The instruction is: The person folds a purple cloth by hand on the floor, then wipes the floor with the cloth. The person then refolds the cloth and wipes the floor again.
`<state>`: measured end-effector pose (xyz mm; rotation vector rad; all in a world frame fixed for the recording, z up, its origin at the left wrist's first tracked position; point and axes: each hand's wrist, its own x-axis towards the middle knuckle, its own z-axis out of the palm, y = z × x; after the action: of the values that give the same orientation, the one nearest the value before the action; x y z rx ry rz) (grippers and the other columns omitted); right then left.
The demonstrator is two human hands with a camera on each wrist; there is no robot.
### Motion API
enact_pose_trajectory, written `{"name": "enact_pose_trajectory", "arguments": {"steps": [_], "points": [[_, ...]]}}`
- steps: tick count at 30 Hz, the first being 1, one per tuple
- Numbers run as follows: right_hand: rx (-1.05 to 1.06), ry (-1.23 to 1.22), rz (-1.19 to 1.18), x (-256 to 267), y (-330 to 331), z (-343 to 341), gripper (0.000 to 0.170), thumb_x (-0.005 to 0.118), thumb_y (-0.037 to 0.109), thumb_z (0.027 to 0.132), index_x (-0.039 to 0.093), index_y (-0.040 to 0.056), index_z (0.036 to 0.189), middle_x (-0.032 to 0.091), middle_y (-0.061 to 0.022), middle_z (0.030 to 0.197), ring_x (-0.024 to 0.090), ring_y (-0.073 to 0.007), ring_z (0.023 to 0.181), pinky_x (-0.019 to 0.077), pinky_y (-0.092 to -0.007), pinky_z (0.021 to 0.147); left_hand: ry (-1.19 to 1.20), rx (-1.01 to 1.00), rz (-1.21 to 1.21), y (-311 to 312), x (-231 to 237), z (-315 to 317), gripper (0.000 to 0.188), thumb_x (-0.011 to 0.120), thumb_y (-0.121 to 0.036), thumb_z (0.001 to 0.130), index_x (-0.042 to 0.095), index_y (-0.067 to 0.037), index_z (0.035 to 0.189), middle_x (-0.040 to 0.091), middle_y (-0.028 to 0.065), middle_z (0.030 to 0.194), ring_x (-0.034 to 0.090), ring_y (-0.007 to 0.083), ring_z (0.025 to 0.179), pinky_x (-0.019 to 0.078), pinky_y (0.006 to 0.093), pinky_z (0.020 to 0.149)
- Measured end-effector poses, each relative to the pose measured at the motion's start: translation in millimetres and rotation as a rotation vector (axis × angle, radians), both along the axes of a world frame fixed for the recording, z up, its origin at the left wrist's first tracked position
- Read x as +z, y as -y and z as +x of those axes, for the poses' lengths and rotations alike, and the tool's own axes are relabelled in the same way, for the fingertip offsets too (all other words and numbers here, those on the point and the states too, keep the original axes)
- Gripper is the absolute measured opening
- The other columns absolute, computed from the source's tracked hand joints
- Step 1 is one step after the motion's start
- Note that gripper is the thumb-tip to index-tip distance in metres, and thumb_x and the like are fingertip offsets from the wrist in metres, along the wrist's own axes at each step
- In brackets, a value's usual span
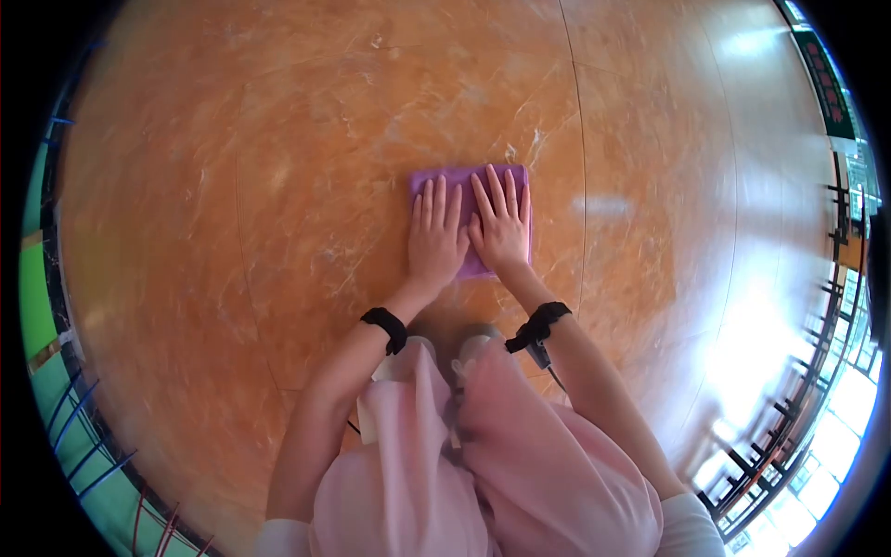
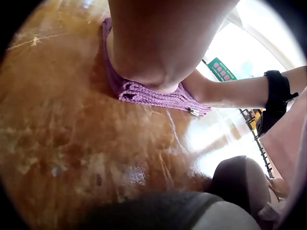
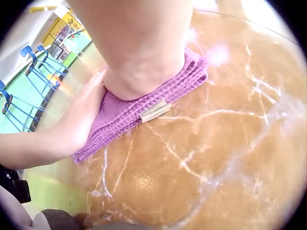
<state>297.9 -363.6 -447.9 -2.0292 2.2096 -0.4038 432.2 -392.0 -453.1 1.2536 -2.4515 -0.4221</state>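
Observation:
A folded purple cloth lies flat on the shiny, marbled orange-brown floor. My left hand rests palm down on its left part, fingers straight and pointing forward. Beside it my right hand presses on the right part with fingers spread, the two thumbs close together. Several stacked, ribbed layers show along the edge of the purple cloth in the right wrist view, with a small pale label sticking out. The left wrist view shows the near edge of the cloth under the heel of the left hand.
Pink-clothed legs and grey shoes are close behind the hands. Stools with blue legs stand along a green wall on the left. Dark railings, bright windows and a green sign line the right side.

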Motion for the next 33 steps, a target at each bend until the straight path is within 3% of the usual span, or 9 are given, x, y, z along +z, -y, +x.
{"name": "enact_pose_trajectory", "arguments": {"steps": [3, 14, 24, 25, 33], "points": [[0.018, 0.006, 0.015, 2, 16, -5, 0.062, 0.049, 0.025, 0.083, 0.034, 0.0155, 0.142, 0.027, -0.0100, 0.149, 0.020, -0.0326, 0.139, 0.0120, -0.0526, 0.113, -0.006, -0.004, -0.062, 16, -1, -3, 0.060, 0.043, -0.030, 0.089, 0.034, 0.000, 0.140, 0.030, 0.0245, 0.145, 0.026, 0.0373, 0.136, 0.0195, 0.0479, 0.112], [-0.027, -0.041, -0.092, -9, 108, -34, 0.058, 0.048, 0.029, 0.083, 0.041, 0.0168, 0.139, 0.033, -0.0099, 0.146, 0.025, -0.0318, 0.137, 0.0131, -0.0514, 0.113, -0.091, -0.029, -0.085, 112, -10, -35, 0.059, 0.042, -0.027, 0.087, 0.035, -0.001, 0.140, 0.030, 0.0227, 0.145, 0.026, 0.0384, 0.136, 0.0193, 0.0482, 0.112], [-0.130, 0.005, -0.333, -21, 225, -73, 0.055, 0.047, 0.034, 0.084, 0.046, 0.0180, 0.136, 0.037, -0.0100, 0.144, 0.029, -0.0321, 0.135, 0.0145, -0.0503, 0.113, -0.113, -0.139, -0.316, 246, -22, -81, 0.056, 0.047, -0.022, 0.086, 0.039, -0.007, 0.138, 0.033, 0.0189, 0.144, 0.032, 0.0361, 0.133, 0.0233, 0.0462, 0.111], [-0.106, -0.055, -0.263, -13, 231, -78, 0.058, 0.051, 0.027, 0.082, 0.043, 0.0052, 0.135, 0.039, -0.0149, 0.142, 0.030, -0.0306, 0.135, 0.0173, -0.0457, 0.114, -0.133, -0.121, -0.257, 251, -21, -86, 0.059, 0.046, -0.026, 0.085, 0.038, 0.002, 0.136, 0.032, 0.0244, 0.143, 0.028, 0.0392, 0.134, 0.0193, 0.0472, 0.112], [-0.140, -0.079, -0.340, -25, 266, -95, 0.054, 0.051, 0.026, 0.083, 0.046, 0.0064, 0.133, 0.041, -0.0152, 0.140, 0.032, -0.0310, 0.133, 0.0157, -0.0451, 0.115, -0.104, -0.124, -0.326, 292, -33, -105, 0.057, 0.047, -0.026, 0.085, 0.039, 0.000, 0.135, 0.032, 0.0237, 0.143, 0.029, 0.0384, 0.133, 0.0198, 0.0457, 0.112]]}}
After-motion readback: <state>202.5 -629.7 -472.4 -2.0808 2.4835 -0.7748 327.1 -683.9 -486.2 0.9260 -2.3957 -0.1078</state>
